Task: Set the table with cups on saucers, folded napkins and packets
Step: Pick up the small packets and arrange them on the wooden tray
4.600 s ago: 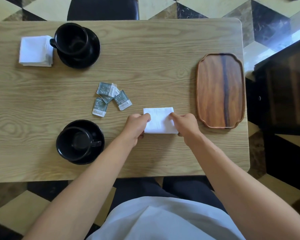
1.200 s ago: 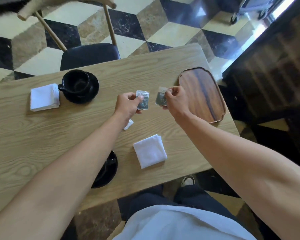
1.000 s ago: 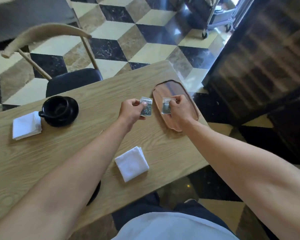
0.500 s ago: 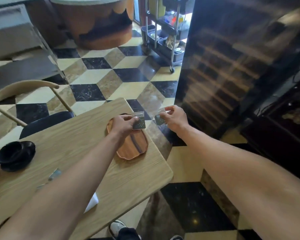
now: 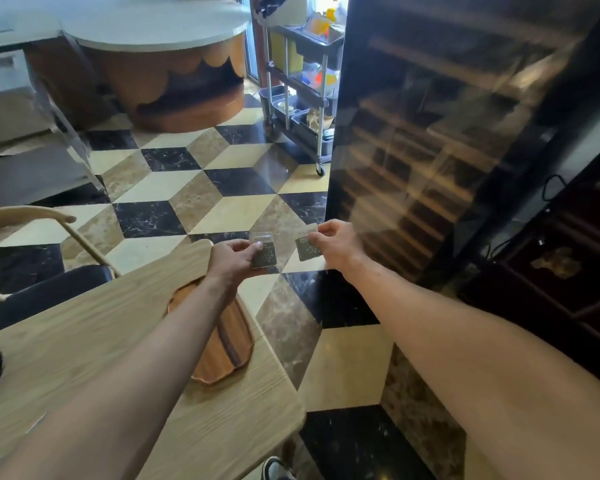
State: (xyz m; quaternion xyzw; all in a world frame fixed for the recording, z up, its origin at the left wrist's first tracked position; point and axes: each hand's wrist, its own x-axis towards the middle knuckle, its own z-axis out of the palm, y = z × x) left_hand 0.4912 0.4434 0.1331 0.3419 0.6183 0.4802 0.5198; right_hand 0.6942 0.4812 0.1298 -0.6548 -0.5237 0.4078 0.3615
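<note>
Each hand pinches one packet, left hand and right hand raised past the table edge, so laying them by the settings seems next

— That table at lower left is pale wood, open grain, matt. The tray on it is darker, reddish wood with a soft sheen.

— And the floor?

— Polished marble tiles, glossy. The packets at frame centre look like printed paper, slightly shiny.
</note>
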